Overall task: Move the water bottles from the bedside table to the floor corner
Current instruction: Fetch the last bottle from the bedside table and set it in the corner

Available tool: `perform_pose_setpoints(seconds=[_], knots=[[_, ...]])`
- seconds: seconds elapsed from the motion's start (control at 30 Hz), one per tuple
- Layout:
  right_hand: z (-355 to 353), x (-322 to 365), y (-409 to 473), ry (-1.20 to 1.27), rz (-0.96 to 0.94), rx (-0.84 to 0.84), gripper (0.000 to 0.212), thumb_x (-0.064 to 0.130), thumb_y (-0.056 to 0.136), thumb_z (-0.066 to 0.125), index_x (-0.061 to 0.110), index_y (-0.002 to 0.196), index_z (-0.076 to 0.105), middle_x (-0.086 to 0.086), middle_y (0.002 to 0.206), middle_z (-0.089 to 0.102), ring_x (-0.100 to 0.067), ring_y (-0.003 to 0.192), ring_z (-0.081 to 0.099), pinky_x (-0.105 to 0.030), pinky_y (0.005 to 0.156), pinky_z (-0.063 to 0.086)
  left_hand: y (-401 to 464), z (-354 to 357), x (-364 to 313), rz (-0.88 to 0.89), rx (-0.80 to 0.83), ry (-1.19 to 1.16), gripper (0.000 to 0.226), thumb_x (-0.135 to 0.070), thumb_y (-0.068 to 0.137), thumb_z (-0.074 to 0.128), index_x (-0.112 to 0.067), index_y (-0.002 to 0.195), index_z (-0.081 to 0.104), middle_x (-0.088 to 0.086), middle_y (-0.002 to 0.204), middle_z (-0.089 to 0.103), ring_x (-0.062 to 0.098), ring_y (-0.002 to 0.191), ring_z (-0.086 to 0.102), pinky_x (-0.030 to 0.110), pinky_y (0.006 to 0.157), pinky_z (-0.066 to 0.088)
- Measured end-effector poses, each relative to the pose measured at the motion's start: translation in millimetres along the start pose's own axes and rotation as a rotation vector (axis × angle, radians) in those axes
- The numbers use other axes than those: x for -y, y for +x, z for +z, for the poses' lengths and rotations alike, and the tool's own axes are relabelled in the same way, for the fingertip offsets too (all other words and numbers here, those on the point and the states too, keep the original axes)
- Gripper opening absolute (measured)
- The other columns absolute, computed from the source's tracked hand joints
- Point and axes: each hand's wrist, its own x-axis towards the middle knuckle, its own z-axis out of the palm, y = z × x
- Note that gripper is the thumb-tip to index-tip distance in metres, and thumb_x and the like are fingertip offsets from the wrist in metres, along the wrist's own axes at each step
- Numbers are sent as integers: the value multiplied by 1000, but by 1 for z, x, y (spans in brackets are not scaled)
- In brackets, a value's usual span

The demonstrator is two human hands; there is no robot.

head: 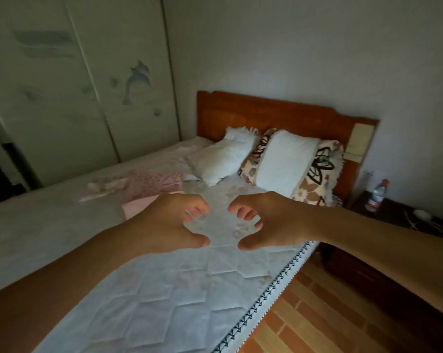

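Reaching out over the mattress [179, 289], left hand [169, 222] and right hand [268, 220] curl their fingers loosely, empty, thumbs nearly meeting. One red-capped bottle [376, 196] stands on the bedside table [403, 217] beside the headboard [279, 115]; its label is unreadable.

Dim bedroom with a bed against a pale wall

A quilted mattress [179, 289] meets a reddish wooden headboard [266, 113] with pillows [284, 161]; a wardrobe [88, 85] with dolphin-printed sliding doors stands left, a dark table [383, 266] right, over brick-patterned floor [317, 322].
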Motion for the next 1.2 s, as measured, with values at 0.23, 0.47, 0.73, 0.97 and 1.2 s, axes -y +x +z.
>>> perform_pose_setpoints(seconds=[0.23,0.47,0.73,0.97,1.2], knots=[[-56,-128,-5,41,246,-145,70,34,79,80,23,140,47,0,132,58,-14,119,57,-29,100,51,171,56,-63,242,157,-11,54,-38,62,87,-31,111,65,-14,106,66,1,95,63,24,81,56],[-109,-233,-26,83,439,-258,65,31,81,79,22,138,49,2,130,59,-12,118,57,-27,98,52,303,112,-140,452,324,3,52,-35,64,86,-30,111,64,-9,108,66,7,98,64,32,85,56],[-153,-392,-62,132,626,-350,67,31,82,77,25,141,46,3,133,56,-8,118,53,-15,88,46,448,209,-240,569,454,-38,55,-37,65,85,-33,115,62,-11,111,65,2,100,62,21,81,52],[-209,-544,-79,205,706,-417,66,35,80,78,26,139,49,4,133,59,-9,116,58,-21,92,51,566,300,-320,575,506,-61,56,-34,65,85,-29,116,62,-5,113,66,8,103,63,27,84,54],[-245,-667,-63,288,747,-402,66,34,82,77,24,140,47,1,135,57,-11,117,57,-24,94,50,680,366,-355,489,520,-90,58,-33,64,86,-29,116,62,-8,113,65,8,102,64,23,82,55]])
